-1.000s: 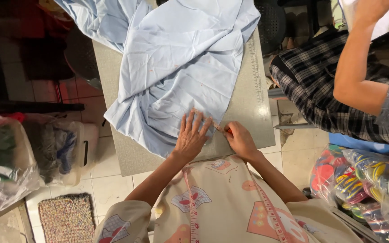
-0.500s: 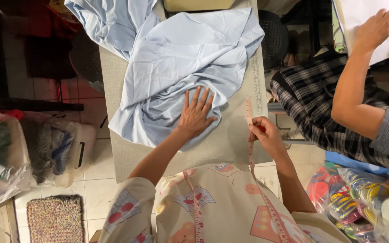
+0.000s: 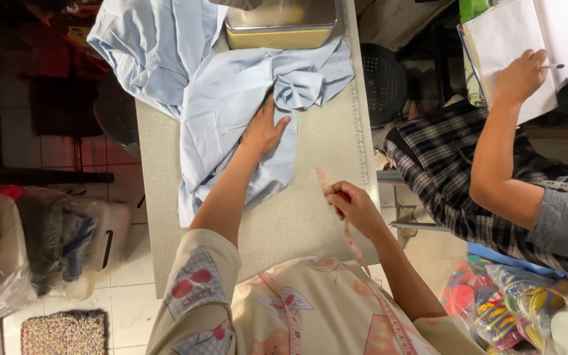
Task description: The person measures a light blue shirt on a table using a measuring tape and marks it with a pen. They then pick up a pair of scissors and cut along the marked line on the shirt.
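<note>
Crumpled pale-blue cloth (image 3: pixel 231 112) under left hand (image 3: pixel 264 130)

**Around the grey worktable**

The grey worktable (image 3: pixel 310 223) carried a metal box (image 3: pixel 281 23) at its far end. To its right sat a co-worker in plaid trousers (image 3: pixel 442 177), writing on white paper (image 3: pixel 511 46), with a dark perforated stool (image 3: pixel 384 82) close by. Bags of coloured discs (image 3: pixel 514 309) lay right of the table; plastic-wrapped bundles (image 3: pixel 41 243) and a woven mat (image 3: pixel 64 332) lay left.
</note>
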